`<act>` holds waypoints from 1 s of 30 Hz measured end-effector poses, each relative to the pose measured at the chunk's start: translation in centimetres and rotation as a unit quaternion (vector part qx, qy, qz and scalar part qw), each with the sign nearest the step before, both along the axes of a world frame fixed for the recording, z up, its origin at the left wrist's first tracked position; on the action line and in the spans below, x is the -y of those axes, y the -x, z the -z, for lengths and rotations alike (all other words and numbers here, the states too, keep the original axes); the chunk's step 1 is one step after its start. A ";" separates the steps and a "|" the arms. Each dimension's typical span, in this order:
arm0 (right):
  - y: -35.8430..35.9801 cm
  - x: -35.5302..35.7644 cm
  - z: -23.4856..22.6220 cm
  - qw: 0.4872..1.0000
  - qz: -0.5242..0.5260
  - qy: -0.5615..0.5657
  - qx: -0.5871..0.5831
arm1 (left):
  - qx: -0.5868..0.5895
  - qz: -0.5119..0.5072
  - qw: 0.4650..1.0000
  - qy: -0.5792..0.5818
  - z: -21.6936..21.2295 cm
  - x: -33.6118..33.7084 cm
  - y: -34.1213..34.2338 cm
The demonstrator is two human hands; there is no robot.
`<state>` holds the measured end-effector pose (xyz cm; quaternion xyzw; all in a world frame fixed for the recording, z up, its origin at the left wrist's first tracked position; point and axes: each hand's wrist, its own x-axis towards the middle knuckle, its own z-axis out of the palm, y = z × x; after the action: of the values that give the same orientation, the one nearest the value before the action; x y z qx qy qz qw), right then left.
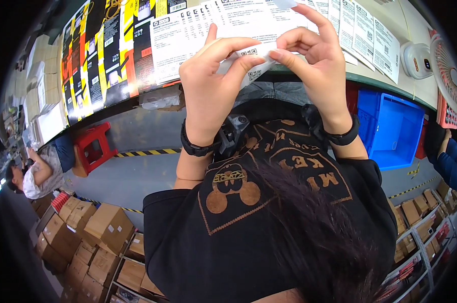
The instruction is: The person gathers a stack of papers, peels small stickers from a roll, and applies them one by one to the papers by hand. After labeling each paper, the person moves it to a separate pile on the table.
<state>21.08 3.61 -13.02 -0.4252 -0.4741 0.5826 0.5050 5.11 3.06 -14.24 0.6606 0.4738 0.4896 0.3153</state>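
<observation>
Both my hands are raised at the table's near edge, fingertips close together on a small white printed paper (pixel 254 72) with square codes on it. My left hand (pixel 210 76) pinches its upper part between thumb and index finger. My right hand (pixel 316 58) pinches the same paper at its right end, with the thumb and a bent finger. The paper looks bent or folded there; how far is hidden by the fingers. Behind the hands lie overlapping white printed sheets (pixel 169 43) in a fanned row, and more sheets (pixel 370 38) lie to the right.
Black, yellow and orange printed packaging sheets (pixel 107 55) cover the table's left part. A small fan (pixel 453 70) and a white round device (pixel 416 60) stand at right. Below are a blue crate (pixel 396 132), a red stool (pixel 94 149) and cardboard boxes (pixel 107 227). Another person (pixel 41 174) sits at left.
</observation>
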 end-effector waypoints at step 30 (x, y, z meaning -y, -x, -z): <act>-0.2 -7.0 5.8 0.994 0.072 -0.047 0.062 | -0.135 0.155 0.979 0.023 2.6 -1.8 0.5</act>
<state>21.32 10.61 -18.77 -0.4697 -0.4990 0.4944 0.5348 4.57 4.85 -16.84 0.7785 0.4151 0.3306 0.3352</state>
